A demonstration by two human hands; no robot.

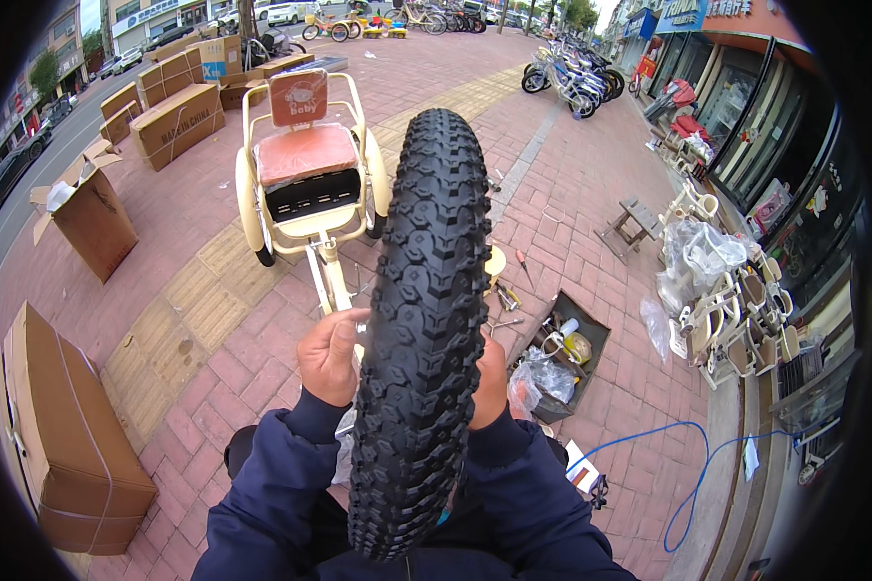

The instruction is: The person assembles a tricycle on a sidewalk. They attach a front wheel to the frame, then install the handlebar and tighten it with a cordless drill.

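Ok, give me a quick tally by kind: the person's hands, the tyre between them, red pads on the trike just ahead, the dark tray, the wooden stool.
Hands: 2
Tyre: 1
Red pads: 2
Tray: 1
Stool: 1
Total: 7

Cardboard boxes (177, 126) stand left, parked bicycles (574, 81) and a stool (639, 215) right.

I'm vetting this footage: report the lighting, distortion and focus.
Head view: soft, even daylight, no hard shadows on the paving; head view: lower-left box bowed by fisheye, corners black; head view: wheel looks crisp, far cars softer.
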